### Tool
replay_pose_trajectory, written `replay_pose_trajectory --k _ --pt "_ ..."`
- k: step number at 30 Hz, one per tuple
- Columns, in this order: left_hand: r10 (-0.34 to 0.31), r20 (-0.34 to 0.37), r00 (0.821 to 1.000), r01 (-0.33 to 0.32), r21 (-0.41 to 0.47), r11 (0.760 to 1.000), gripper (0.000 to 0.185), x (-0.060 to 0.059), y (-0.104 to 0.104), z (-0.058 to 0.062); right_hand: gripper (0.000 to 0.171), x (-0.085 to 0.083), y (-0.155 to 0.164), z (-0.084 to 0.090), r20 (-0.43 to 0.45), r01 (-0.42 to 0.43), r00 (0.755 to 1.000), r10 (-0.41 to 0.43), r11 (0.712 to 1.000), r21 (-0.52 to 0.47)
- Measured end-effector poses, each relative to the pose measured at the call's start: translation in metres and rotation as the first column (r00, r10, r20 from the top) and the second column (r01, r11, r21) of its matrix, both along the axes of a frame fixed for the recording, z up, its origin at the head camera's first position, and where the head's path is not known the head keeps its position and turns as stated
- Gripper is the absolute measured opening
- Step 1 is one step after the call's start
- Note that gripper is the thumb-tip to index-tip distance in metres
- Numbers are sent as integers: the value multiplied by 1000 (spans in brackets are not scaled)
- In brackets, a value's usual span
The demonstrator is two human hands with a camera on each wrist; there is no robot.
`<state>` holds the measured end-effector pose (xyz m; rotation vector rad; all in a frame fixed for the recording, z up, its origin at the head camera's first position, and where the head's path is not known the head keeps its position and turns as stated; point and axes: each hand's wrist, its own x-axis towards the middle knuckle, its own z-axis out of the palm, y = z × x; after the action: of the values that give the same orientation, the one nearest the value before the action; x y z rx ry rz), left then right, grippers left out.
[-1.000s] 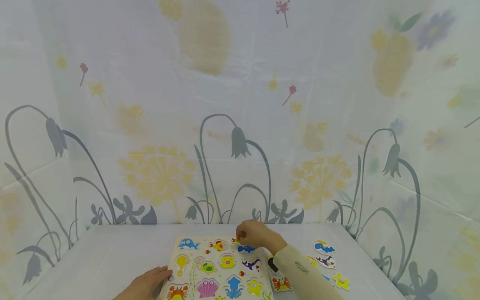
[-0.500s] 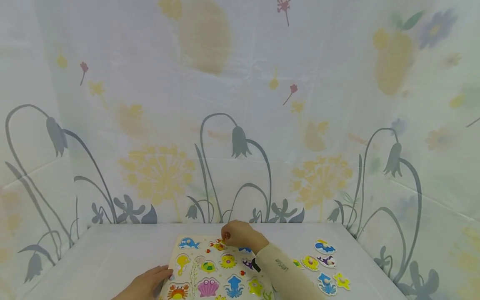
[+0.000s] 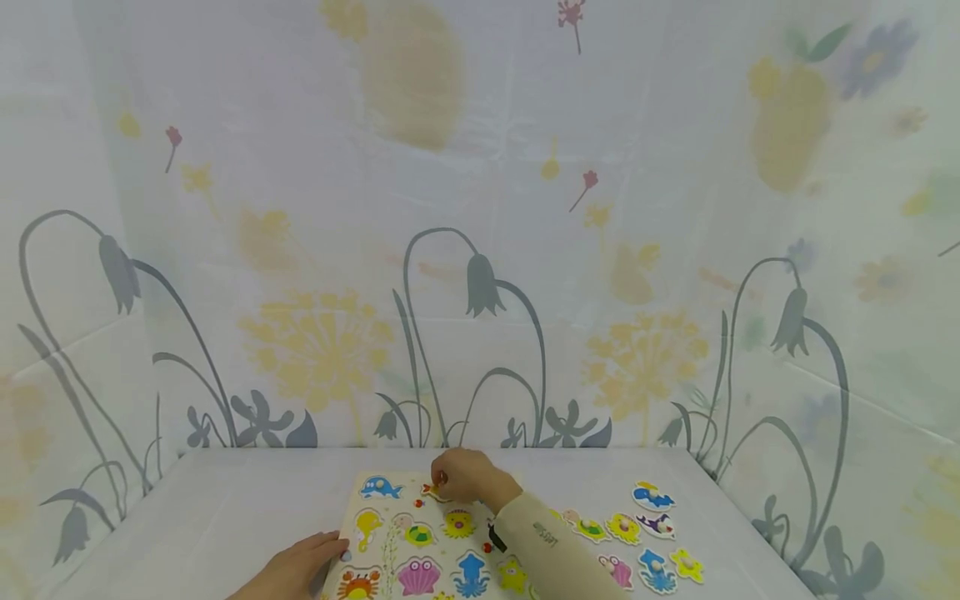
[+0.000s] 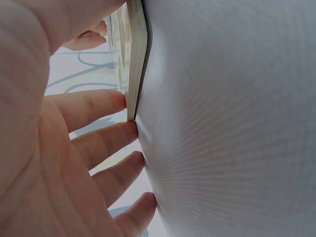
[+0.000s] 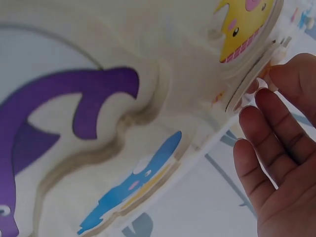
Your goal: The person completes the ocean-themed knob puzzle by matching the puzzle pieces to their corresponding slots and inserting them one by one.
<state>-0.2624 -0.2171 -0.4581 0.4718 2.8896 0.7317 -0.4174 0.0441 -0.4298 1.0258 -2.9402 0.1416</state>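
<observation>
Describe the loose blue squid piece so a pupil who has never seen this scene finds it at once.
On the white table, look right of the puzzle board, beyond the sleeve. There the blue squid piece lies between the pink shell piece and the yellow starfish piece. Unlike these neighbours, it is blue, with tentacles.

Right sleeve [image 3: 562, 557] cream, 1 line small dark lettering [image 3: 545, 534].
</observation>
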Motion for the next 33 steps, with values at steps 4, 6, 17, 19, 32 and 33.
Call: replay_pose_trajectory --k 4,6,17,19,32,33 --pt "-6 0 1000 6 -1 1000 86 0 -1 0 3 1 -2 -1 -7 12 1000 -12 1000 1" --pt "6 10 1000 -6 -1 1000 86 0 -1 0 3 1 -3 -1 -4 18 1000 -18 1000 -1" --pt "55 42 998 -56 9 998 87 0 2 0 4 7 -5 2 19 57 998 -57 998 -2" --pt "51 40 998 -51 12 999 86 1 2 -1 5 7 -4 1 13 53 998 -53 999 3" --pt "38 26 999 -38 6 999 87 1 1 -1 8 4 -3 -3 27 43 999 -43 999 -5" --pt "36 22 999 -36 6 999 87 1 1 -1 7 3 -3 -3 27 44 999 -44 999 -3"
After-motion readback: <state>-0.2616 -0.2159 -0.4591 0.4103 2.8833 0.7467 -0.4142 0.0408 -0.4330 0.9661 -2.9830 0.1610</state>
